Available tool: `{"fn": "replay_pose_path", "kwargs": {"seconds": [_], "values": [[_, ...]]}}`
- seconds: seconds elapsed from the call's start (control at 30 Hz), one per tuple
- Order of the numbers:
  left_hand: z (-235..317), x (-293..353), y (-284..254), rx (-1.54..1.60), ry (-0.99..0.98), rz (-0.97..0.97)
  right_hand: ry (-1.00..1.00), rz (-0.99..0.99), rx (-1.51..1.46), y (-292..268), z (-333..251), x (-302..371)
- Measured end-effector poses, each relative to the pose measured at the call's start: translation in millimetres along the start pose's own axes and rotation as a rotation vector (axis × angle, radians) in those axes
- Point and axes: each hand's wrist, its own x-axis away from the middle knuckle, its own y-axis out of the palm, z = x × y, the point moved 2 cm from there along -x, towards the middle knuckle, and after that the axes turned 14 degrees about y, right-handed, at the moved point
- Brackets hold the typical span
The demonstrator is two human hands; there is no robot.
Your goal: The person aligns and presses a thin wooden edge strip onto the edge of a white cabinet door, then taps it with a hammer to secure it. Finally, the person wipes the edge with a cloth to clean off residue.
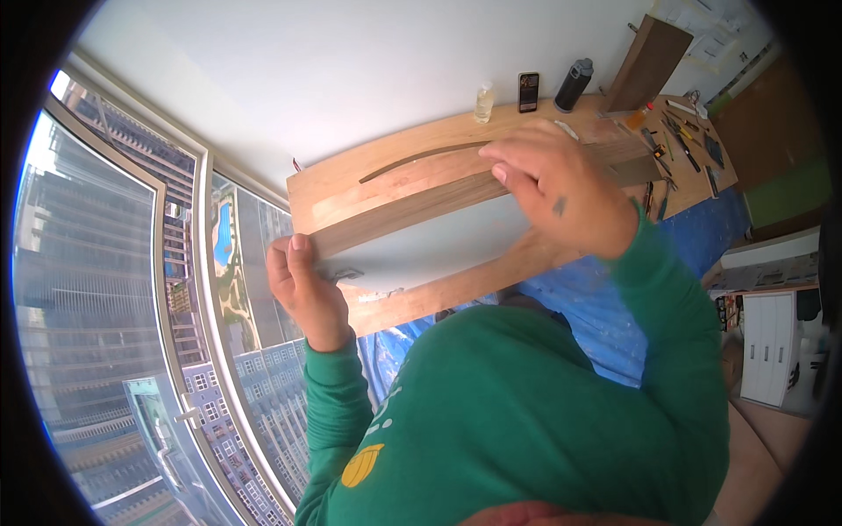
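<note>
A long board [430, 241] with a pale grey-white face and a wood-grain edge [403, 210] is tilted in front of me over the workbench. My left hand [307, 285] is closed round its left end, thumb over the edge. Above the right part of the board is my right hand [561, 184], thumb and fingers drawn together close to the wood-grain edge. A thin, curved brown strip [421, 158] runs leftward from those fingertips, above the bench. Whether the fingers pinch this strip or only hide its end, I cannot tell.
On the wooden workbench [329, 180], a bottle of clear liquid [483, 103], a phone [528, 92], a dark flask [574, 85] and a brown block [647, 66] stand along the wall. Several hand tools [684, 149] lie at right. Blue sheeting [605, 324] hangs below; a window [105, 263] is at left.
</note>
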Motion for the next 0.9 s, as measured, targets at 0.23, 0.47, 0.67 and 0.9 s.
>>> {"fn": "replay_pose_path", "kwargs": {"seconds": [0.23,0.47,0.67,0.9], "values": [[-3.8,-2.0,4.5,0.016,0.032,0.000,0.360,-0.699,-0.103,-13.3,0.1,-60.7],[-4.9,-1.3,4.2,0.033,0.031,-0.015,0.355,-0.885,-0.276,7.5,22.4,-79.9],[8.4,-1.2,1.2,0.085,-0.076,-0.001,0.402,-0.867,-0.249,5.0,18.9,-77.2],[16.7,1.0,7.1,0.125,-0.170,0.000,0.431,-0.823,-0.328,7.0,17.4,-69.0]]}}
